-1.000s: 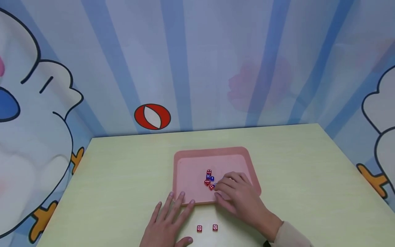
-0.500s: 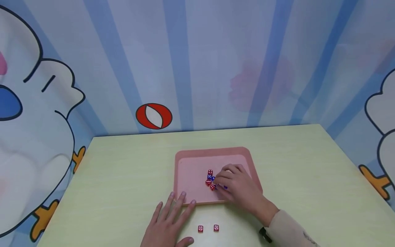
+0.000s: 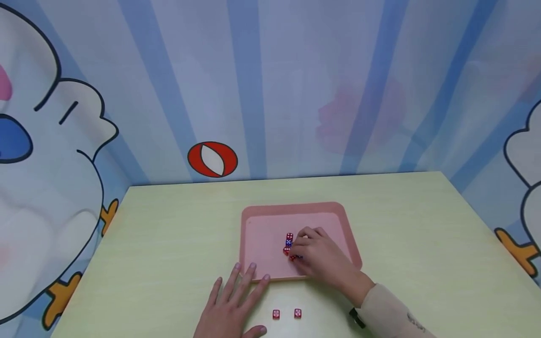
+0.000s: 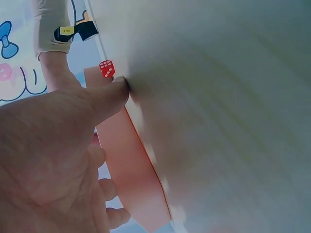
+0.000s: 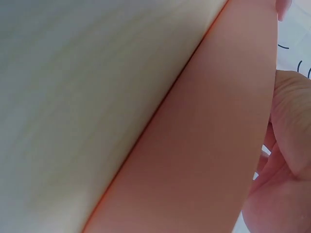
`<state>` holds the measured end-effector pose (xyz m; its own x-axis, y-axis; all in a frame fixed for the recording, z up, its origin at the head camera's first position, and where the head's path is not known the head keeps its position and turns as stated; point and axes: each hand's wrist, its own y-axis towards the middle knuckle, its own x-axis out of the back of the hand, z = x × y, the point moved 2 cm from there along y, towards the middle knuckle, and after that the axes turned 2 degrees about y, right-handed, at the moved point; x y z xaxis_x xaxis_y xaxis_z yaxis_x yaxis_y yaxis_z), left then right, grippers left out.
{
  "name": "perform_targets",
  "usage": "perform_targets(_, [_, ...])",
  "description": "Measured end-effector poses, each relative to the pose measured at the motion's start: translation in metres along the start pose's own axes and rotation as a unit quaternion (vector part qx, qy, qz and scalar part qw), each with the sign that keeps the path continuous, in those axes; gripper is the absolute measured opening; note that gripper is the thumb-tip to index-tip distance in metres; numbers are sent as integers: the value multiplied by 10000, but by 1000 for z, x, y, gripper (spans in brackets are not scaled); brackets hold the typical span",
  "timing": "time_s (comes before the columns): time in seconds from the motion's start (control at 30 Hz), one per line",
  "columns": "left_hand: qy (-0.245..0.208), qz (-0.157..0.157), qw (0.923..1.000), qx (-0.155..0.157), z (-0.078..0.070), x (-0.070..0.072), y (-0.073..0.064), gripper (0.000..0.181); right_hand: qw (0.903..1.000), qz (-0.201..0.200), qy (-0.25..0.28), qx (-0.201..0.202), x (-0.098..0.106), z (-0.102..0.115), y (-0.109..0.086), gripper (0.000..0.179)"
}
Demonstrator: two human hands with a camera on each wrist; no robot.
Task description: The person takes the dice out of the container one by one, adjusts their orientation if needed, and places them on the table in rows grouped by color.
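Note:
My right hand (image 3: 321, 258) reaches into a pink tray (image 3: 262, 267), fingers bent down over a small cluster of dice; its fingertips are hidden, so any die between them cannot be made out. A red die (image 3: 289, 236), a blue die (image 3: 289, 242) and another red die (image 3: 286, 251) show beside the fingers, others partly covered. My left hand (image 3: 230, 305) lies with spread fingers at the tray's front left edge. Two red dice, one on the left (image 3: 276, 314) and one on the right (image 3: 297, 313), sit on the table before the tray. The left wrist view shows one red die (image 4: 107, 68) beyond the thumb.
The pale yellow table (image 3: 181, 225) extends around the tray. A striped blue backdrop (image 3: 287, 94) with cartoon figures stands behind and at both sides. A beige sleeve (image 3: 389, 310) and a black strap (image 3: 357, 318) are at my right wrist.
My right hand shifts from the tray's front edge further in over the dice, then lowers onto the cluster, covering more of it. The left hand and the two dice on the table stay put.

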<state>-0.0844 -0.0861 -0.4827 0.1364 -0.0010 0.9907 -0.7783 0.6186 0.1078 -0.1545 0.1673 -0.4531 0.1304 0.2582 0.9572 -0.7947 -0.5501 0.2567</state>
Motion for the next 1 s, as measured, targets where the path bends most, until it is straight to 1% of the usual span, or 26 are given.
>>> perform_targets(0.1, [-78, 103, 9999, 23, -1, 1, 0, 86, 9999, 94, 81, -40, 0, 0, 0, 8])
perform_targets(0.43, [-172, 232, 9996, 45, -2, 2, 2, 86, 9995, 182, 231, -153, -2, -1, 0, 7])
perform_targets(0.67, [-192, 146, 9997, 55, -2, 0, 1, 85, 9992, 88, 362, -136, -3, 0, -1, 8])
perform_targets(0.83, [-264, 213, 9994, 80, -2, 0, 0, 85, 9988, 121, 399, -248, -4, 1, -1, 8])
perform_targets(1.0, [-103, 13, 9999, 49, -1, -1, 0, 84, 9991, 24, 335, -269, -4, 2, 1, 10])
